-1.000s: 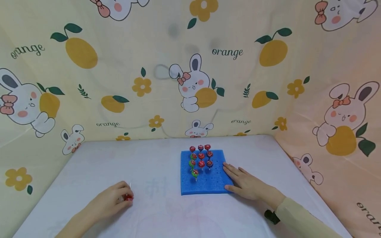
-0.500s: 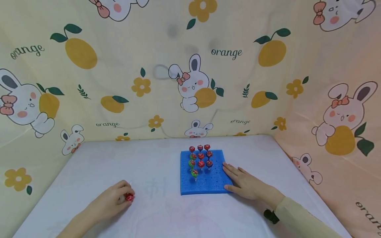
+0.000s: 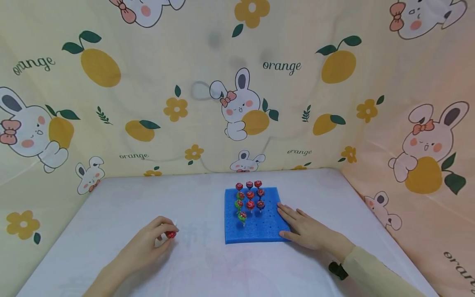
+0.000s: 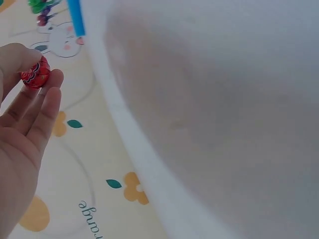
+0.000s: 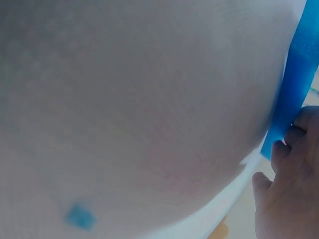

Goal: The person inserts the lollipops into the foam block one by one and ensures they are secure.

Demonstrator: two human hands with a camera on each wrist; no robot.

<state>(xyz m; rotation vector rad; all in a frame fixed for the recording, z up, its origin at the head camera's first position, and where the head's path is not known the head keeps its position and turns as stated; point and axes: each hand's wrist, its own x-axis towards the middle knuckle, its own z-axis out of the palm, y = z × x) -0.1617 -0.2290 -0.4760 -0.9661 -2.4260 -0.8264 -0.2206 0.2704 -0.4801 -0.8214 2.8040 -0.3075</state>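
My left hand [image 3: 150, 244] pinches a red-wrapped lollipop [image 3: 170, 234] between thumb and fingers, left of the blue foam block [image 3: 233, 236]. In the left wrist view the lollipop's round red head [image 4: 36, 73] shows between thumb and fingertips. A pale stick end pokes up above the fingers in the head view. Several lollipops [image 3: 250, 195], with red, green and dark wrappers, stand upright in the block's left and middle holes. My right hand [image 3: 309, 229] rests with straight fingers on the block's right edge. In the right wrist view its fingers touch the blue side [image 5: 294, 84].
The white tabletop [image 3: 200, 264] lies around the block, with small holes showing in the block's right and front parts. A patterned cloth [image 3: 178, 136] with rabbits and oranges hangs behind and at the sides. A dark object [image 3: 337, 270] sits by the right sleeve.
My left hand, with the lollipop in its pinch, has moved right and a little farther away from me, toward the block. The right hand and the standing lollipops have stayed put.
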